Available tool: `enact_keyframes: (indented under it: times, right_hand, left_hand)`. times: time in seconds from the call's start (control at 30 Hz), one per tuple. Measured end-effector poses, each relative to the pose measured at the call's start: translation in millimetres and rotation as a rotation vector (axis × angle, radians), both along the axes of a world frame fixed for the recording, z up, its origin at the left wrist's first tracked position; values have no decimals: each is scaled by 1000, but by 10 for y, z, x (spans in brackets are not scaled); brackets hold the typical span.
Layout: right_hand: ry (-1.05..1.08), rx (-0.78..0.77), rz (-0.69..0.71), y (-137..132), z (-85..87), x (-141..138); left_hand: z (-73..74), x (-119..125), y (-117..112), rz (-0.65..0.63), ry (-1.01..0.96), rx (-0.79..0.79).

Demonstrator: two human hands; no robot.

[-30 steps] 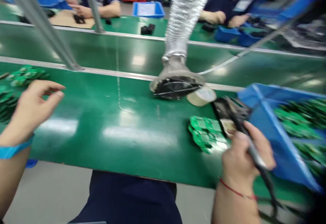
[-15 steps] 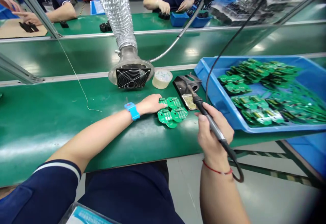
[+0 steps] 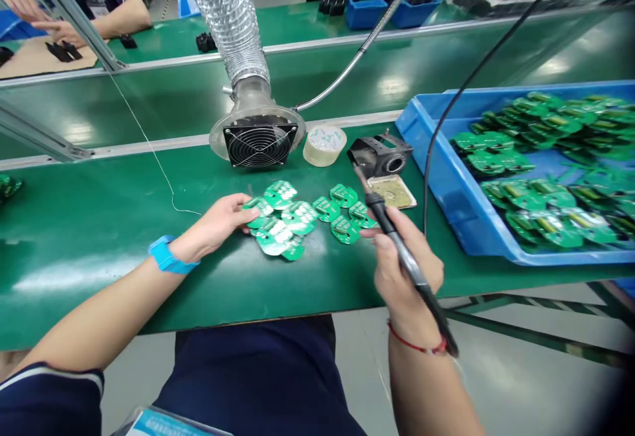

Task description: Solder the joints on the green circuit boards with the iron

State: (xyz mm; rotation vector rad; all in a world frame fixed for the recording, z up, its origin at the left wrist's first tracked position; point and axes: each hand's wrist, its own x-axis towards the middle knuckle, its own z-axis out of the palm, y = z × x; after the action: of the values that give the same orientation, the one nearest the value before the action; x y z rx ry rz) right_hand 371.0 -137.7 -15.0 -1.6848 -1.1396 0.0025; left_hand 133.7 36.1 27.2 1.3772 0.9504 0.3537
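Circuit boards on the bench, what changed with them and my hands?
The left hand swung in from the left onto the circuit boards and spread the cluster leftward into a wider scatter. The right hand kept its grip on the soldering iron; the blue tray stayed put.

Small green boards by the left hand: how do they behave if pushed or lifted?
Likely stiff and light: the green boards lie thin and flat, some overlapping. They probably slide easily, since the table looks glossy and the left hand touches them with fingertips only. Lying flat, they shouldn't roll, though overlapped ones may shift.
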Motion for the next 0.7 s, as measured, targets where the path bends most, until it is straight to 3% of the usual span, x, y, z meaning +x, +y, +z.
enact_keyframes:
  times: [0.1,0.23,0.33,0.5,0.7]
  right_hand:
    - [71,-129,213,104,-2,-226]
    - [40,-269,404,312,31,-536]
    - [-100,-309,496,439,35,-749]
    - [-184,-341,483,511,14,-1064]
    - [-159,-369,405,641,9,-1366]
  left_hand:
    - [2,-469,0,106,144,43]
    - [72,-867,-33,141,255,208]
    - [121,-1071,-33,249,111,61]
    - [115,-1391,-58,488,-70,-141]
    - [51,-1607,-165,529,-53,-206]
